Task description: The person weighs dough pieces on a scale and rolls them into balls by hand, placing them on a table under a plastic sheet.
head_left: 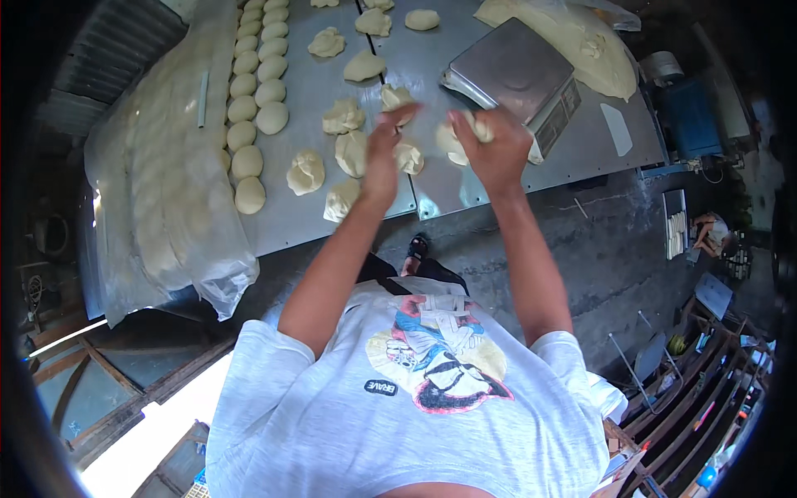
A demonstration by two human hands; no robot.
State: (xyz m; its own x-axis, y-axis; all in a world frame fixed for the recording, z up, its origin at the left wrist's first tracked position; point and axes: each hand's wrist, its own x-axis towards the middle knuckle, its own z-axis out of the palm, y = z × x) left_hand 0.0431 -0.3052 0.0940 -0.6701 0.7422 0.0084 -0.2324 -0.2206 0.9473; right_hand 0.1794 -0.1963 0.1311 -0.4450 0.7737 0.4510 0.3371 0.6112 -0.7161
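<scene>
My right hand [501, 149] is closed round a piece of pale dough [449, 143], at the near corner of a metal-topped scale [513, 62]. My left hand [384, 153], smeared by motion, is held edge-on over the metal table [286, 220] with its fingers stretched to the right; I see nothing in it. Beside and beneath it lie several rough dough lumps, among them one lump [349, 153] just left of the hand and another [306, 172] farther left. A large dough mass [602, 62] spreads behind the scale.
Rows of smooth dough balls [247, 162] line the table's left part. Next to them, a clear plastic sheet [162, 183] covers more dough balls. A white card [616, 129] lies at the right. Off to the right stand a blue container [696, 116] and a wooden slatted rack [693, 407]; another person [712, 234] is farther off.
</scene>
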